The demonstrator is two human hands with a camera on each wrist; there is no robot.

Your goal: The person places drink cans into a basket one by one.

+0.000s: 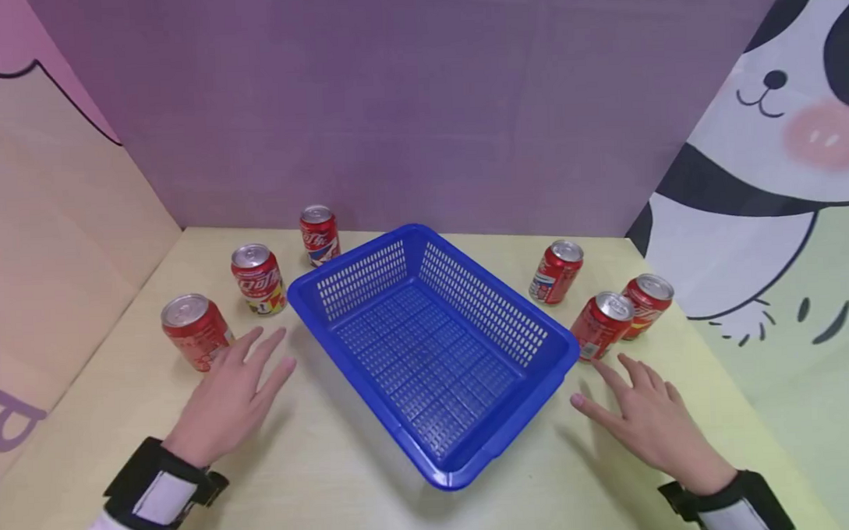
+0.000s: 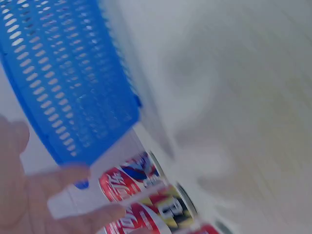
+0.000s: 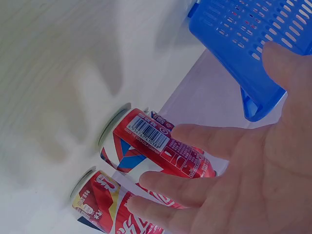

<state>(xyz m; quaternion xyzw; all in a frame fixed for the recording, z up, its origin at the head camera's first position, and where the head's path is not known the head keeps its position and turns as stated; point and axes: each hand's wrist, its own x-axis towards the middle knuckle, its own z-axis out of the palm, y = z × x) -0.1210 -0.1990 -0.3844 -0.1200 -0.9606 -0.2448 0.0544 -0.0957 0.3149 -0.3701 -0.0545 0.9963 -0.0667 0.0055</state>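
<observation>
A blue plastic basket (image 1: 428,358) sits slantwise in the middle of the table, with nothing inside. To its left, my left hand (image 1: 226,400) hovers with spread fingers just in front of the nearest red soda can (image 1: 197,331); it holds nothing. Two more red cans, one (image 1: 259,278) in the middle and one (image 1: 320,235) at the back, stand beyond it. My right hand (image 1: 651,421) is spread out below a red can (image 1: 602,325) on the right, whose barcode shows in the right wrist view. Whether its fingertips touch that can, I cannot tell.
Behind that right-hand can stands another red can (image 1: 648,304), and one more can (image 1: 556,272) is farther back, near the basket's right side. A purple backdrop (image 1: 419,109) closes off the table's rear edge. Printed panels flank both sides.
</observation>
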